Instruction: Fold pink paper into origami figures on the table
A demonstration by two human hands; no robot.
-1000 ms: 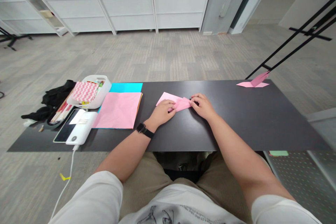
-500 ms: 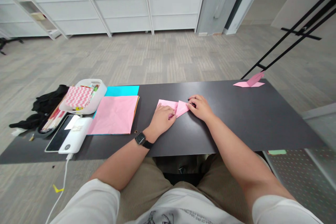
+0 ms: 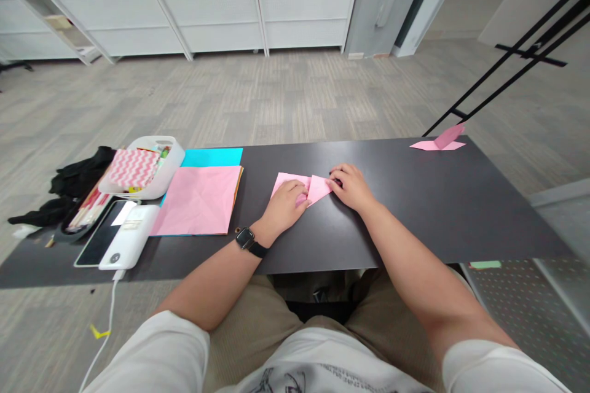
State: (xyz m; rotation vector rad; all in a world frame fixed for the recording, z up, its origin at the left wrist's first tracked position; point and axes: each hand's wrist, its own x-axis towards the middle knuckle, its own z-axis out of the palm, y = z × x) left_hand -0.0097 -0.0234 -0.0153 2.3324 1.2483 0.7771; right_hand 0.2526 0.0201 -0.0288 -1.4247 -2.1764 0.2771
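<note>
A folded pink paper (image 3: 319, 189) lies on the dark table between my two hands, with a pointed flap toward the right. My left hand (image 3: 286, 202), a black watch on its wrist, rests over the paper's left part, its fingers bent and pressing it down. The thumb is close to the fold in the middle. At the right tip of the paper, my right hand (image 3: 349, 187) pinches the corner between thumb and curled fingers. Part of the paper is hidden beneath the left hand.
Left of my hands is a stack of pink paper (image 3: 198, 199) over a blue sheet (image 3: 212, 157). Beyond it sit a white basket (image 3: 173, 166), a white power bank (image 3: 129, 238) with a cable and a tablet (image 3: 94, 249). A folded pink paper figure (image 3: 441, 140) stands far right.
The view has shifted slightly. Both hands stay on the folded pink paper in nearly the same place, with only a slight movement of the left fingers.
</note>
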